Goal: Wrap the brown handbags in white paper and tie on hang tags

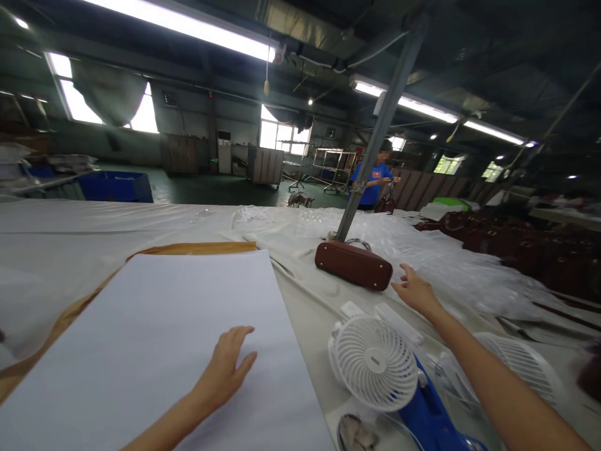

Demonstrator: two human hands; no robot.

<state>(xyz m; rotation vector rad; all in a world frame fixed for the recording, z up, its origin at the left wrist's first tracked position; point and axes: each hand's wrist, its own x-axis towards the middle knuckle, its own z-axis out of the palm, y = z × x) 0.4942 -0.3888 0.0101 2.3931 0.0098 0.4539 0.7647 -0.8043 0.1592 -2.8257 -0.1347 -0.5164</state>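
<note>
brn bag (352,266) just beside spread rt fingers (408,275), contact unclear, w/ lt fingers (236,336) apart over wht sheet (154,319)

Large white rectangular paper sheet (154,326): matt, smooth. Brown wrapping paper (197,248) at its edge: matt, creased. Dark brown elongated leather-look handbag (350,265): smooth, soft sheen; small studs (367,267) bright, metallic. Round white plastic fan (375,361): ribbed grille. Pale cloth-covered surface (300,300): dull, wrinkled. Clear plastic film (451,275): glossy, crinkled. Slanted grey post (382,131): metal, dull.
</note>
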